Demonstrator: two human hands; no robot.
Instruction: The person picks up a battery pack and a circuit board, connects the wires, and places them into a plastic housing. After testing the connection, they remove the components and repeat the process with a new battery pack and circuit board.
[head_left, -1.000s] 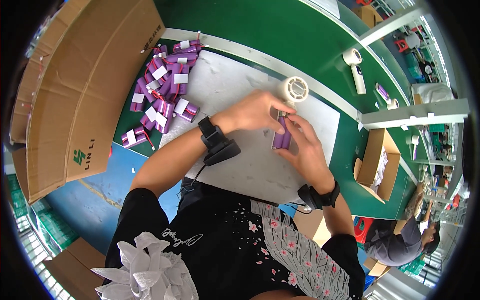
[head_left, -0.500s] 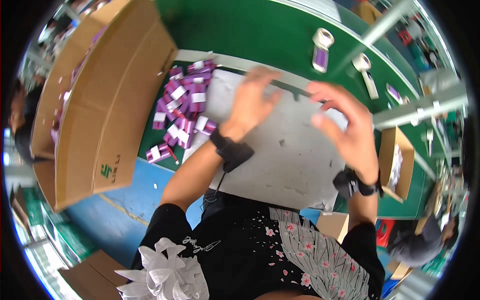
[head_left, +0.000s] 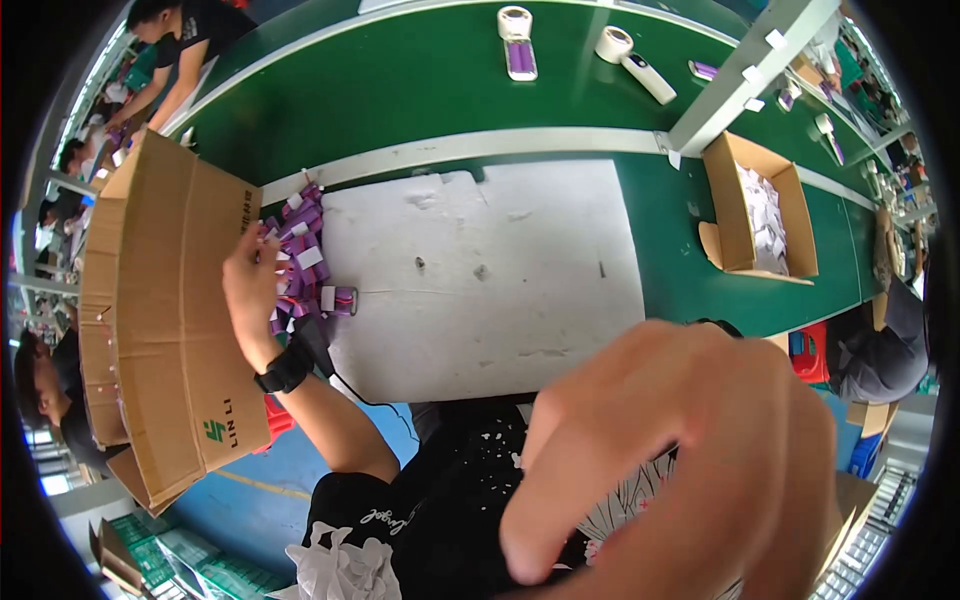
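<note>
My left hand (head_left: 249,289) is at the left end of the work surface, over the near side of a pile of purple battery packs (head_left: 307,257) with white labels. Its fingers are loosely bent and apart at the pile's edge, and no pack shows clearly in them. Very close and large at the lower right is my right hand (head_left: 690,430), blurred, its fingers bent with a gap between them and nothing visible in it. A single pack (head_left: 340,300) lies on the left edge of the white foam board (head_left: 480,240).
A tall cardboard box (head_left: 180,310) stands left of the pile. An open carton (head_left: 760,220) of white pieces is at the right. Tape rolls (head_left: 614,43) and purple packs are on the green table (head_left: 400,90) beyond the rail. People sit or work at left and right.
My left hand has moved left from above the board to the pile. The right hand has come much closer to the view, and the view itself has shifted.
</note>
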